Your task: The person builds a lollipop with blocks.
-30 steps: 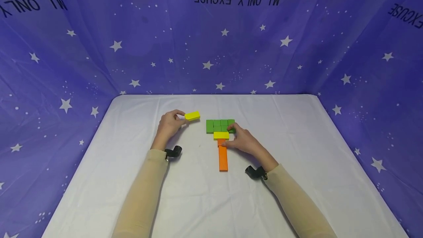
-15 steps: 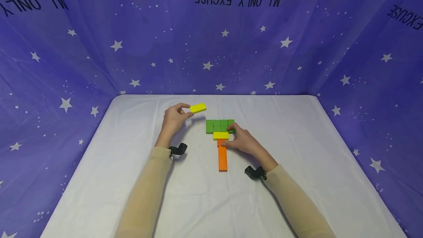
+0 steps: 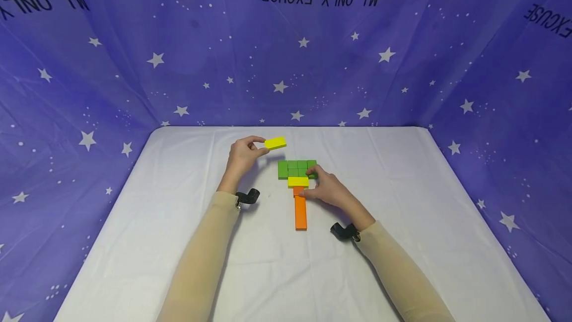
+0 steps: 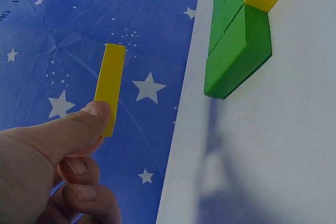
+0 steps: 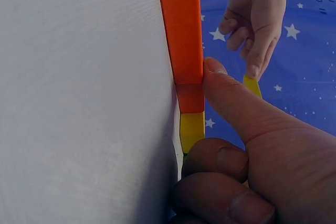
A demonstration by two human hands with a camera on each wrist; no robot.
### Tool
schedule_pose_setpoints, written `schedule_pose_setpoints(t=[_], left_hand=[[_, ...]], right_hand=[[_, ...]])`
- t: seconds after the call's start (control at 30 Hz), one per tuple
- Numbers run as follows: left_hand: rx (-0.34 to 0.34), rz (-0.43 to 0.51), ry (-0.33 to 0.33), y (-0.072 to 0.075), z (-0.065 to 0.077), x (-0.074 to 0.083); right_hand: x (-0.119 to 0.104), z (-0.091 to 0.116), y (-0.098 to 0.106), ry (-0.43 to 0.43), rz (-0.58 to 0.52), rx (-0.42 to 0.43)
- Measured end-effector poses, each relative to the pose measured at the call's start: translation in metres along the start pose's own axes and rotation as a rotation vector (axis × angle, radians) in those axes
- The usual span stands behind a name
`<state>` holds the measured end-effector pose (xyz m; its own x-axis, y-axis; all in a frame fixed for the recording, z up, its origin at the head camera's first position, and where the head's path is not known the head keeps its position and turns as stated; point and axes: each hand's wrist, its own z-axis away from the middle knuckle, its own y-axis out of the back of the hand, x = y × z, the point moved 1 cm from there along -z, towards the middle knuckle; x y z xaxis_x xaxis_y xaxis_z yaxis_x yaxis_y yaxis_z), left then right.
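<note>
My left hand (image 3: 243,155) pinches a yellow block (image 3: 275,143) by one end between thumb and fingers. It is raised off the table behind the layout, as the left wrist view also shows. A flat layout lies on the cloth: several green blocks (image 3: 292,169) in a rectangle, a second yellow block (image 3: 298,182) against their near side, then a short orange block (image 3: 298,191) and a long orange block (image 3: 301,212) in line. My right hand (image 3: 329,189) rests at the layout's right side, thumb at the short orange block, a fingertip on the rightmost green blocks. That hand partly hides them.
A white cloth covers the table (image 3: 384,173). Purple curtains (image 3: 286,63) with white stars enclose its back and both sides. Each wrist wears a black camera, on the left (image 3: 249,196) and on the right (image 3: 343,231).
My left hand has carried the yellow block to the right and away from me, toward the space behind the green blocks. My right hand and the layout have stayed in place.
</note>
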<state>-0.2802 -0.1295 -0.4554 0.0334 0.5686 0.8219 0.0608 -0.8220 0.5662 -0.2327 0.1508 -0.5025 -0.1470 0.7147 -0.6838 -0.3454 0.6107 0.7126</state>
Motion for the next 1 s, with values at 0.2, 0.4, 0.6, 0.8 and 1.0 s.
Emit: schedule_pose_setpoints(t=[0.2, 0.4, 0.6, 0.8, 1.0], left_hand=[[-0.007, 0.013, 0.002, -0.007, -0.005, 0.003], [-0.039, 0.02, 0.007, -0.014, -0.008, 0.003], [-0.058, 0.01, 0.0, -0.023, -0.012, 0.001], [-0.073, 0.004, -0.006, -0.035, -0.014, 0.0], [-0.118, -0.035, 0.031, -0.046, -0.015, -0.001]], right_hand=[[0.0, -0.001, 0.001, -0.018, 0.003, -0.011], [0.001, -0.003, 0.0, -0.019, 0.008, -0.006], [0.003, -0.002, -0.001, -0.017, 0.017, -0.001], [0.001, -0.001, -0.001, -0.016, 0.025, 0.009], [-0.002, 0.0, 0.0, -0.016, 0.026, 0.012]])
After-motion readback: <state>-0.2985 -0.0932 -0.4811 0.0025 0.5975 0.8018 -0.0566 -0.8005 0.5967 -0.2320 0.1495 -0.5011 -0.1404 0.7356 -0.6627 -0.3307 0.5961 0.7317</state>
